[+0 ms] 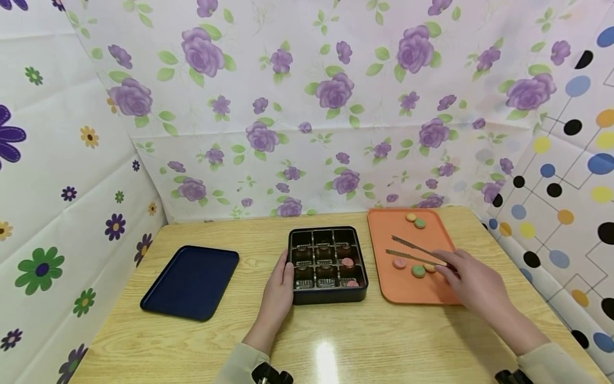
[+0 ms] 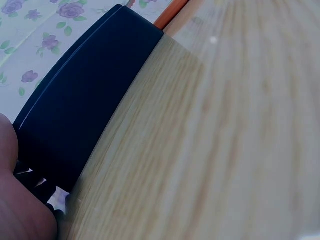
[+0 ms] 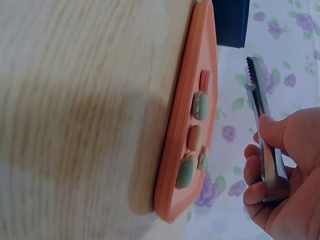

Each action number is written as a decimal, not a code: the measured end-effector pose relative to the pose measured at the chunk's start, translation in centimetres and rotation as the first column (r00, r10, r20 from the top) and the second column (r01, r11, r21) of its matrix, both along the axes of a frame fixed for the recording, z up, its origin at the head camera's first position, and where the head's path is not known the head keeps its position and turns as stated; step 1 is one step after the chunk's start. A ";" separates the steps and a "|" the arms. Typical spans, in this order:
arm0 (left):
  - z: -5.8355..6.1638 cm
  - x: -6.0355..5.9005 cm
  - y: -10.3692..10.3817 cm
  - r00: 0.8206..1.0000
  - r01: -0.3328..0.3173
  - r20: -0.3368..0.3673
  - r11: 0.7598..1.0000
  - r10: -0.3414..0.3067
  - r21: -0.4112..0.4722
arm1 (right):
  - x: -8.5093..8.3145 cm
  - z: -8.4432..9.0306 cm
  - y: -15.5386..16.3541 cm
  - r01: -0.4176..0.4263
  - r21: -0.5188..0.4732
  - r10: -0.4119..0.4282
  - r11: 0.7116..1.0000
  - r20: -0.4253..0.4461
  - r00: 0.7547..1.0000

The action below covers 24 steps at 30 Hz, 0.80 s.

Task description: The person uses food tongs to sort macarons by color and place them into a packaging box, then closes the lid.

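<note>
My right hand (image 1: 472, 280) grips metal tongs (image 1: 414, 246) over the orange tray (image 1: 390, 288), their toothed tips apart with nothing between them. Below and near the tongs lie a pink macaron (image 1: 399, 263), a green macaron (image 1: 418, 271) and a yellowish macaron (image 1: 429, 268), partly overlapped by the tongs. Against the left side of a black box (image 1: 331, 296) rests my left hand (image 1: 278, 285), fingers mostly straight along the wall and thumb at the front corner. Inside the box's divided insert, pink macarons (image 1: 347, 262) occupy two right-column compartments, the middle one and the front one.
Farther back on the orange tray sit another yellow macaron (image 1: 411, 217) and another green macaron (image 1: 420, 223). A dark blue tray (image 1: 189, 282) lies at the left of the wooden table (image 1: 307, 341). Flowered cloth (image 1: 307, 106) hangs behind the table.
</note>
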<state>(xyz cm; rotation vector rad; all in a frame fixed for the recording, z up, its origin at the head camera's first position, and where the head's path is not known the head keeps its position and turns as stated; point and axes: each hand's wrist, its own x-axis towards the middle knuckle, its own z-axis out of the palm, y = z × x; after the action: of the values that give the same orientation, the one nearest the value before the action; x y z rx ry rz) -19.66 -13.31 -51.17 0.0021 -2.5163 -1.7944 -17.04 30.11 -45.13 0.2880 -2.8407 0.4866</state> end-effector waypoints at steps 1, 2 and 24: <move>0.0 0.0 0.0 1.000 0.000 -0.001 1.000 0.000 0.000 | 0.1 0.0 0.1 0.001 0.000 -0.001 1.000 0.005 1.000; 0.0 0.0 0.0 1.000 -0.001 -0.002 1.000 0.001 0.000 | 0.1 -0.1 0.3 0.001 -0.001 -0.001 1.000 0.011 1.000; -0.1 -0.1 -0.1 1.000 -0.002 -0.003 1.000 0.002 -0.009 | 0.8 -1.4 1.7 0.000 0.037 -0.001 0.999 0.011 1.000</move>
<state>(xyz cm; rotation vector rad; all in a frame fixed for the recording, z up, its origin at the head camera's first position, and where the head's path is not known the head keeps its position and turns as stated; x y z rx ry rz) -19.71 -13.37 -51.27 0.0018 -2.5220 -1.7807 -16.20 31.80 -46.55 0.2921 -2.8630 0.4373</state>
